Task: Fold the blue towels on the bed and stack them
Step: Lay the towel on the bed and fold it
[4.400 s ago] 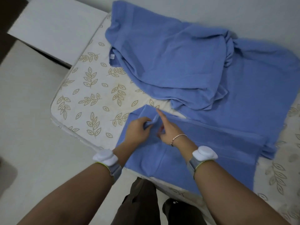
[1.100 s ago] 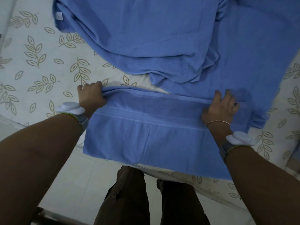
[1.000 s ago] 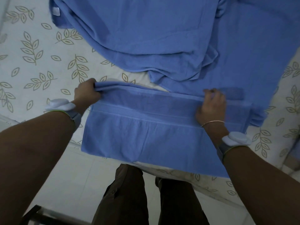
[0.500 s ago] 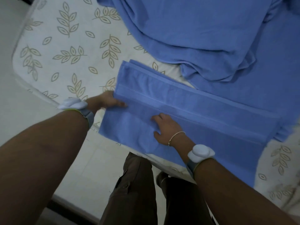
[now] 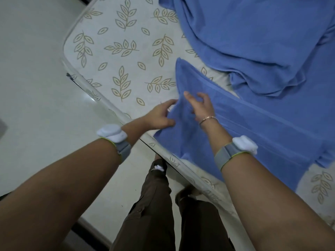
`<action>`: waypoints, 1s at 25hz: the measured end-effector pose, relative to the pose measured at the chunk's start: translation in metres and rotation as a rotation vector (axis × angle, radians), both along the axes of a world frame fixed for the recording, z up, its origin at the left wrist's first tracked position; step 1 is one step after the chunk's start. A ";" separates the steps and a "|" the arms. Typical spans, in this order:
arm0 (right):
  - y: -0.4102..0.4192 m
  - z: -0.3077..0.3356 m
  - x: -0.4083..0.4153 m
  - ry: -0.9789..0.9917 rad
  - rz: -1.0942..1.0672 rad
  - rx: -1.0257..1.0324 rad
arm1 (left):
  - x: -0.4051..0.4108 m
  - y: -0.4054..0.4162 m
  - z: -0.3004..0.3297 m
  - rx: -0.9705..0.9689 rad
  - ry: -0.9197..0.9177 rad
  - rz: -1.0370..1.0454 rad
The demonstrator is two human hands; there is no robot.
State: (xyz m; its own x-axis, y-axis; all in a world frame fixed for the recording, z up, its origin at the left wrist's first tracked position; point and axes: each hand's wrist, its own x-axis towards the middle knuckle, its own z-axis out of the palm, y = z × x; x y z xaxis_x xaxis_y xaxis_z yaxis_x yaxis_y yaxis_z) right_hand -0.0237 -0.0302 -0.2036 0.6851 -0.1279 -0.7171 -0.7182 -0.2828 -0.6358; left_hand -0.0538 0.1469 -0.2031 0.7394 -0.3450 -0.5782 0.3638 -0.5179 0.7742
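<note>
Blue terry cloth makes up the towel [image 5: 253, 127] being worked on, which is laid as a long folded band along the near edge of the bed [image 5: 116, 57], running from the left end near the hands down toward the right. A raised woven stripe is seen along its length, and two layers can be made out, the upper one lying slightly short of the lower. Its near left corner is draped just over the mattress edge.

At the left end of the band both hands are placed close together. The left hand [image 5: 159, 115] is curled at the very end of the towel, its thumb and fingers touching the cloth; whether the cloth is pinched there cannot be told. The right hand [image 5: 201, 107] is held over the towel with fingers spread and loosely bent, nothing being clamped in it. A thin bracelet and a grey strap with a white device are worn on the right wrist, and a like strap on the left.

Behind the folded towel a loose heap of more blue towels [image 5: 253, 42] is spread, rumpled and overlapping, across the far right of the bed. The two are nearly touching, with a sliver of mattress showing between.

The mattress is covered in pale fabric printed with tan leaf sprigs, its corner rounded. A pale glossy floor [image 5: 36, 87] is seen to the left and below, and dark trousers [image 5: 155, 205] at the bottom.
</note>
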 end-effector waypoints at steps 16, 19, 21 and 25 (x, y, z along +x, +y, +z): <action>-0.132 -0.046 -0.044 0.020 -0.135 -0.436 | -0.075 -0.171 -0.034 -0.038 0.024 -0.292; -0.145 -0.066 -0.050 0.084 -0.131 -0.445 | -0.080 -0.185 -0.048 -0.010 0.053 -0.343; -0.152 -0.074 -0.055 0.109 -0.140 -0.465 | -0.082 -0.190 -0.055 -0.002 0.067 -0.364; -0.157 -0.075 -0.061 0.070 -0.199 -0.454 | -0.084 -0.199 -0.058 0.010 0.082 -0.387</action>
